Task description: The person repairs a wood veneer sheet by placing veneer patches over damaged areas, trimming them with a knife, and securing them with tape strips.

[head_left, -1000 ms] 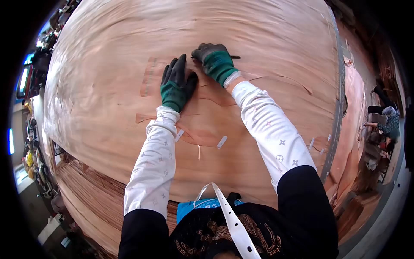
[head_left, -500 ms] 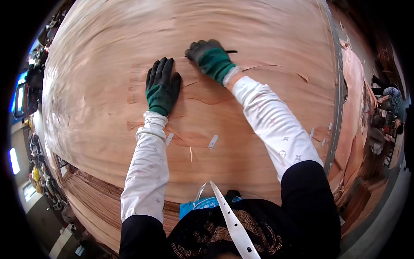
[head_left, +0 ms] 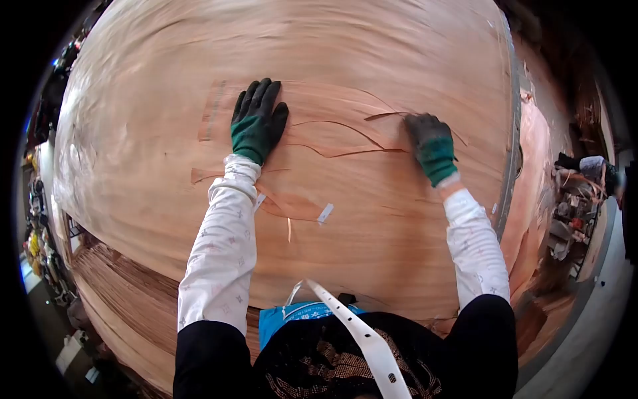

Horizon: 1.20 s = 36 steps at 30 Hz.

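Where your left hand (head_left: 259, 123) lies open and flat, the thin wood strip (head_left: 312, 98) is spread on the broad wood sheet (head_left: 166, 213), reaching toward your right hand (head_left: 432, 146), fingers curled, contents indeterminable. Partly settled, I judge: left portion flat, but dark-edged splits (head_left: 342, 125) unclosed; strip reddish, wavy-edged.

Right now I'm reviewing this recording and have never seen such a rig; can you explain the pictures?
There is no robot: these are a person's gloved hands, and every picture comes from one head-worn camera looking forward and down. The left hand lies flat on a broad, wood-toned sheet, holding nothing visible. The right hand is bent beside dark, split-like lines; I cannot tell whether it holds anything. A small white strip lies nearer the body.
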Motion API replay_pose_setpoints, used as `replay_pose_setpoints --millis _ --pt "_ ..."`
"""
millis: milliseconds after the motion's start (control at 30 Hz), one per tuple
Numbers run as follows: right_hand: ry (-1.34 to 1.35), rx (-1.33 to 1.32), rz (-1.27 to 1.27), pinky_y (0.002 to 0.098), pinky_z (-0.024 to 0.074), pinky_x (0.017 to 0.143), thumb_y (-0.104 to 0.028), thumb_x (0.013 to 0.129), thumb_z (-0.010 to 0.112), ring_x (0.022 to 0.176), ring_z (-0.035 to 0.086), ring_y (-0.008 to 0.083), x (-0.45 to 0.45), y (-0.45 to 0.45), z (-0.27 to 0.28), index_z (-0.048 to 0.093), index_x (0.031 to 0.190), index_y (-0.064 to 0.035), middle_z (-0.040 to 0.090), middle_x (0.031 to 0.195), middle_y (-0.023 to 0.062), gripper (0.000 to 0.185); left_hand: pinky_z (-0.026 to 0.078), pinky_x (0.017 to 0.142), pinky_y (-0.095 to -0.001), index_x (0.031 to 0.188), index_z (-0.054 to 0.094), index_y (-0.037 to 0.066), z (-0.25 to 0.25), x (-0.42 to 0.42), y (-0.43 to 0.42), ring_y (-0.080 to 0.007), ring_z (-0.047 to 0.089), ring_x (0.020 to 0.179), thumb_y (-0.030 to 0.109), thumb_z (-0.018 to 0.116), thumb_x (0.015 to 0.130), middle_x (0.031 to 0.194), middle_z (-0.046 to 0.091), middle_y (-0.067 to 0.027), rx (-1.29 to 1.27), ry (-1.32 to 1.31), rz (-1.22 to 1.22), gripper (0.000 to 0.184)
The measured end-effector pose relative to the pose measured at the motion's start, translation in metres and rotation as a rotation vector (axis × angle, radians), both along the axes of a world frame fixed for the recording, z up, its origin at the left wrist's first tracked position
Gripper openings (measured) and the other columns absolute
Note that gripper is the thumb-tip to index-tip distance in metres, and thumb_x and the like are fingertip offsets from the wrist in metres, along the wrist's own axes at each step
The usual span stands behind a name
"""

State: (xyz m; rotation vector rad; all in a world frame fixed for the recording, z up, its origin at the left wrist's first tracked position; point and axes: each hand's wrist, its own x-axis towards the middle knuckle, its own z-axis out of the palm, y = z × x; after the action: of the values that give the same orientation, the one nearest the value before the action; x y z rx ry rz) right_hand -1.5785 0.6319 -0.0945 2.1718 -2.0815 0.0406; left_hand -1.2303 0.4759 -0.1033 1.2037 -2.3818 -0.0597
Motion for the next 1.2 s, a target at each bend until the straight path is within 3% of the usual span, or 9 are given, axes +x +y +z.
replay_pose_setpoints --millis 100,167,233,333,367,667,767,800,1200 --pt "-0.136 0.207 -0.196 0.0417 0.0506 0.080 -0.006 0.082 0.060 0.095 0.064 0.0300 0.004 0.000 0.036 0.066 0.111 -0.0133 0.065 0.099 0.0107 0.030 0.032 0.113 -0.0451 0.137 0.051 0.014 -0.007 0.002 -0.002 -0.0326 0.046 0.132 0.030 0.059 0.092 0.141 0.052 -0.0130 -0.009 0.019 0.010 0.049" --pt "-0.884 -0.211 -0.136 0.0413 0.0508 0.083 -0.002 0.083 0.060 0.095 0.063 0.0339 0.028 -0.015 0.017 0.067 0.108 -0.0086 0.066 0.101 0.0155 0.027 0.033 0.113 -0.0450 0.140 0.048 0.014 -0.006 0.003 0.001 -0.0333 0.046 0.132 0.029 0.059 0.091 0.140 0.052 -0.0130 0.000 0.062 0.009 0.052" --pt "-1.122 -0.295 -0.091 0.0423 0.0500 0.082 -0.005 0.083 0.063 0.093 0.062 0.0347 0.090 -0.053 0.020 0.066 0.106 -0.0059 0.065 0.099 0.0160 0.024 0.033 0.112 -0.0450 0.141 0.046 0.014 -0.001 0.002 0.002 -0.0334 0.047 0.131 0.028 0.059 0.091 0.140 0.052 -0.0131 0.006 0.090 0.005 0.054" --pt "-1.003 -0.198 -0.089 0.0467 0.0498 0.081 -0.016 0.079 0.065 0.095 0.060 0.0404 0.177 -0.110 0.014 0.065 0.099 -0.0056 0.065 0.099 0.0194 0.022 0.033 0.112 -0.0449 0.143 0.044 0.014 -0.004 0.003 -0.001 -0.0336 0.047 0.131 0.028 0.059 0.091 0.139 0.053 -0.0136 0.043 0.128 0.024 0.055" --pt "-0.703 -0.227 -0.035 0.0471 0.0511 0.082 -0.015 0.079 0.064 0.096 0.062 0.0403 0.193 -0.130 0.004 0.065 0.098 -0.0058 0.065 0.098 0.0190 0.022 0.033 0.112 -0.0448 0.143 0.043 0.014 -0.007 0.003 -0.002 -0.0336 0.047 0.131 0.028 0.059 0.091 0.139 0.052 -0.0137 0.062 0.138 0.034 0.055" --pt "-0.591 0.029 -0.190 0.0416 0.0565 0.080 -0.013 0.086 0.058 0.097 0.067 0.0365 0.234 -0.164 0.019 0.063 0.101 -0.0045 0.064 0.107 0.0226 0.018 0.031 0.114 -0.0445 0.142 0.042 0.015 -0.012 0.005 -0.004 -0.0308 0.044 0.133 0.033 0.061 0.088 0.142 0.050 -0.0104 0.074 0.111 0.019 0.060" --pt "-0.492 -0.035 -0.058 0.0447 0.0550 0.075 -0.012 0.083 0.058 0.090 0.066 0.0380 0.232 -0.176 -0.042 0.064 0.099 -0.0073 0.064 0.100 0.0204 0.018 0.029 0.114 -0.0460 0.143 0.043 0.021 -0.012 0.005 -0.004 -0.0306 0.042 0.135 0.032 0.058 0.089 0.144 0.047 -0.0108 0.082 0.093 -0.007 0.057" --pt "-0.528 -0.021 -0.168 0.0435 0.0554 0.070 -0.009 0.083 0.058 0.086 0.067 0.0346 0.234 -0.145 0.005 0.063 0.100 -0.0087 0.064 0.098 0.0180 0.018 0.029 0.114 -0.0466 0.142 0.043 0.022 -0.009 0.004 -0.003 -0.0311 0.043 0.135 0.032 0.058 0.090 0.144 0.048 -0.0115 0.089 0.060 0.003 0.056" --pt "-0.226 0.116 0.358 0.0426 0.0527 0.066 -0.014 0.084 0.058 0.077 0.066 0.0329 0.118 -0.081 0.010 0.066 0.095 -0.0146 0.065 0.091 0.0105 0.014 0.032 0.112 -0.0478 0.132 0.058 0.030 -0.003 -0.003 -0.002 -0.0370 0.044 0.133 0.019 0.055 0.091 0.142 0.050 -0.0160 -0.009 -0.170 0.023 0.042"
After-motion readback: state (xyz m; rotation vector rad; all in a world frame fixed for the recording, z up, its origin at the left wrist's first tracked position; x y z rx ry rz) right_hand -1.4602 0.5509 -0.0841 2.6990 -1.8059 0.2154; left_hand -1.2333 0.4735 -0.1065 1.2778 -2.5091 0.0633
